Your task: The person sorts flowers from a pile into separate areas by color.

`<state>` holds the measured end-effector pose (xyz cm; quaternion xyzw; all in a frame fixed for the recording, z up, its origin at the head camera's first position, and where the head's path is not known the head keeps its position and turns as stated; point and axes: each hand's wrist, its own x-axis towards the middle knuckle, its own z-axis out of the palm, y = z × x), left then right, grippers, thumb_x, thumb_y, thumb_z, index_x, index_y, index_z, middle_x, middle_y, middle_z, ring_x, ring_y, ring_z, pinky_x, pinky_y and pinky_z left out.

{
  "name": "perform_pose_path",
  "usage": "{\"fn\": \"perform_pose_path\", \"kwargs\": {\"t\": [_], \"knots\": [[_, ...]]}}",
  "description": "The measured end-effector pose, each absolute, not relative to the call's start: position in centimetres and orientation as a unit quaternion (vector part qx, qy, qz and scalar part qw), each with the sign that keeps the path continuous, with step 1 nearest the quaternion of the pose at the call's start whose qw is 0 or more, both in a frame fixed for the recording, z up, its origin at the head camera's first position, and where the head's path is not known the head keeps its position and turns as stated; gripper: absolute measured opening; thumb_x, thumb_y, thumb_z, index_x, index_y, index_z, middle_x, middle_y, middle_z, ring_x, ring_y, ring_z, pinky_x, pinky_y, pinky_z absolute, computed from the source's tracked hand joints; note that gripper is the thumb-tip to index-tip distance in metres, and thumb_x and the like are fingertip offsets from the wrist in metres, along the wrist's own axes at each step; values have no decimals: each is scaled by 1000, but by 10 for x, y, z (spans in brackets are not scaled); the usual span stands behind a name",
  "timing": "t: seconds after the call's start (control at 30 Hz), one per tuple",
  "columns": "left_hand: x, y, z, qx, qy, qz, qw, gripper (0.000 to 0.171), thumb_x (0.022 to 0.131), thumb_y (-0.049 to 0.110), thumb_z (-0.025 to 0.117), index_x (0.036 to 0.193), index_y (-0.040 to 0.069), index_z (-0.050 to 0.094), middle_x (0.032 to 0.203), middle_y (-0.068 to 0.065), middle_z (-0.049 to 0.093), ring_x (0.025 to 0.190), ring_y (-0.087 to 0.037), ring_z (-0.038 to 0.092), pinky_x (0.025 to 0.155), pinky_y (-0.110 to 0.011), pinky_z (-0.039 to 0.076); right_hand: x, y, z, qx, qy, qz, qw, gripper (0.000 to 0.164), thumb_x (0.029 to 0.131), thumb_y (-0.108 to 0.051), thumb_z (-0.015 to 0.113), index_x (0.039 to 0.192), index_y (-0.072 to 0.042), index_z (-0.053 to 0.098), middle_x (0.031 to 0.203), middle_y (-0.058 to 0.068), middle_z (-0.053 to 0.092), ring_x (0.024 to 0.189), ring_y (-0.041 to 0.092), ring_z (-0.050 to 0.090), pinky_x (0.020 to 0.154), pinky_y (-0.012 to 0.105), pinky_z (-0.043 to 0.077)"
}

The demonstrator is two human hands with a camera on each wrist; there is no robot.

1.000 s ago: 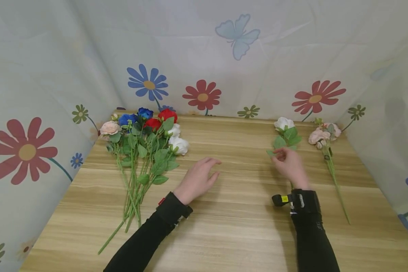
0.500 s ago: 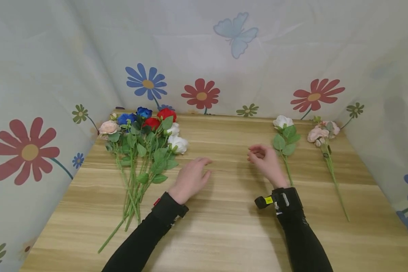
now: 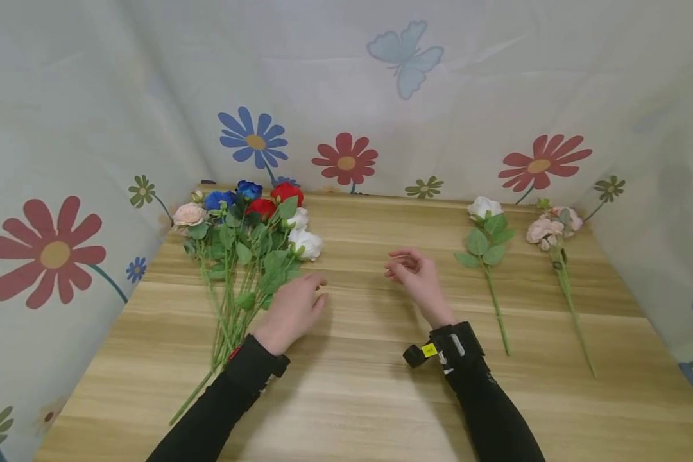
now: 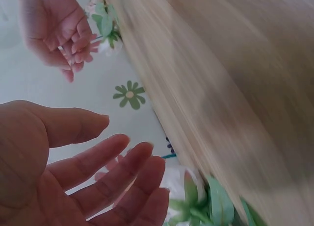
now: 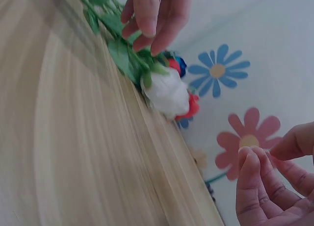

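Note:
My left hand (image 3: 291, 312) hovers at the right side of a bunch of artificial flowers, overlapping its lower leaves in the head view. Its fingers are relaxed with nothing between them, as the left wrist view shows. That bunch has white roses (image 3: 305, 244), red roses (image 3: 287, 192), blue roses (image 3: 249, 189) and a pale pink flower (image 3: 190, 214), with green stems crossing towards me. My right hand (image 3: 418, 285) is over the middle of the table, fingers loosely curled and holding nothing. To its right lies a single white rose (image 3: 485, 208) with green leaves and a straight stem.
A pale pink flower stem (image 3: 545, 229) lies at the far right, beside the single white rose. All lie on a wooden table (image 3: 358, 398). A white curtain (image 3: 300, 70) printed with flowers and a butterfly surrounds the back and sides.
My right hand has let go of the single white rose and moved left to the table's middle, leaving it lying there. My left hand has drifted left towards the bunch.

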<state>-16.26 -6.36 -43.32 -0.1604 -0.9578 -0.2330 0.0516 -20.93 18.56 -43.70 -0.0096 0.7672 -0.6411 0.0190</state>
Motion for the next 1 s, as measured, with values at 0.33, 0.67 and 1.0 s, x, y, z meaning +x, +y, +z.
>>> {"fn": "perform_pose_path", "kwargs": {"t": [0.33, 0.67, 1.0], "knots": [[-153, -110, -425, -136, -976, -164, 39, 21, 95, 15, 70, 111, 2, 71, 99, -15, 71, 82, -31, 68, 69, -42, 56, -201, 142, -439, -34, 749, -659, 56, 32, 97, 2, 52, 128, 8, 56, 111, 32, 66, 83, 11, 67, 82, 30, 60], [-142, -149, -424, -120, -986, -109, 23, 10, 91, 10, 71, 96, 2, 70, 91, -16, 68, 77, -32, 66, 64, -42, 54, -195, 116, -441, -55, 746, -659, 72, 31, 93, 7, 54, 123, 10, 58, 111, 36, 66, 75, 6, 66, 75, 26, 60], [-140, -159, -428, -109, -990, -89, 4, 9, 92, 9, 69, 88, 2, 73, 84, -13, 64, 66, -28, 61, 53, -39, 48, -193, 109, -445, -66, 752, -651, 79, 31, 90, 8, 54, 120, 10, 59, 105, 33, 68, 74, 8, 67, 81, 43, 62]]}}
